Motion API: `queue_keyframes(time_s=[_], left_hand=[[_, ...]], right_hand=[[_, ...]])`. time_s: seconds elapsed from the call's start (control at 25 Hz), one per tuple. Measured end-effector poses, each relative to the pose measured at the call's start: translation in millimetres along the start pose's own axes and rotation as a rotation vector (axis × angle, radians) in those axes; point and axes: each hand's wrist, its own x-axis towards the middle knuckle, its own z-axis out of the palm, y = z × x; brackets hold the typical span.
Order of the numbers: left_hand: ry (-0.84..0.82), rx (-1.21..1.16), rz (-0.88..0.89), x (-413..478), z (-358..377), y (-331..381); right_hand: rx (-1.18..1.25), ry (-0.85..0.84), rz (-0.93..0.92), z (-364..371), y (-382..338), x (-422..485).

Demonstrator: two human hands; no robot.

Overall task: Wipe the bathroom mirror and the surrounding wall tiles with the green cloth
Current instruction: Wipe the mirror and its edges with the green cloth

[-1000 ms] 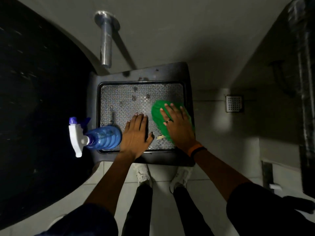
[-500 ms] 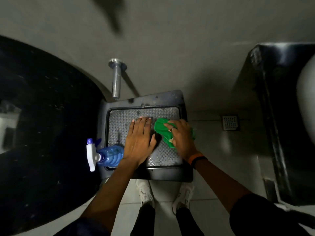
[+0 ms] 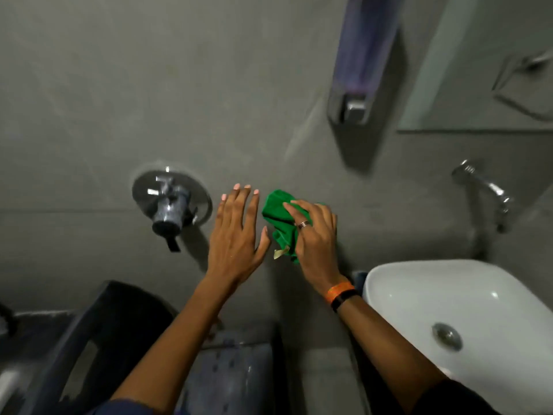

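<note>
My right hand [image 3: 315,235] grips the bunched green cloth [image 3: 278,217], held up in front of the grey wall tiles [image 3: 119,100]. A small pale tag hangs from the cloth's lower edge. My left hand [image 3: 236,235] is raised beside it, empty, fingers spread flat toward the wall. The mirror [image 3: 484,64] shows at the upper right, its lower edge above the basin; neither hand reaches it.
A chrome valve [image 3: 172,202] juts from the wall left of my left hand. A soap dispenser [image 3: 359,64] hangs on the wall above. A white basin [image 3: 478,298] and its wall tap [image 3: 484,187] are at the right. A dark stool [image 3: 227,363] stands below.
Both hands rose off the stool top, the right one bunching up and lifting the green cloth. The view swung up from the floor to the wall; the blue spray bottle is out of sight.
</note>
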Motion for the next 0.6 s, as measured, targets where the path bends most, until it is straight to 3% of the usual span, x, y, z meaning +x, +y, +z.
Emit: queue_keyframes(time_s=[0.32, 0.6], left_hand=[[0.397, -0.004, 0.151, 222.2, -129.0, 47.5], [0.596, -0.009, 0.291, 347.3, -173.7, 96.4]], right_hand=[[-0.139, 0.453, -0.252, -134.8, -16.5, 232.2], [-0.391, 0.724, -0.367, -261.3, 9.9, 393.4]])
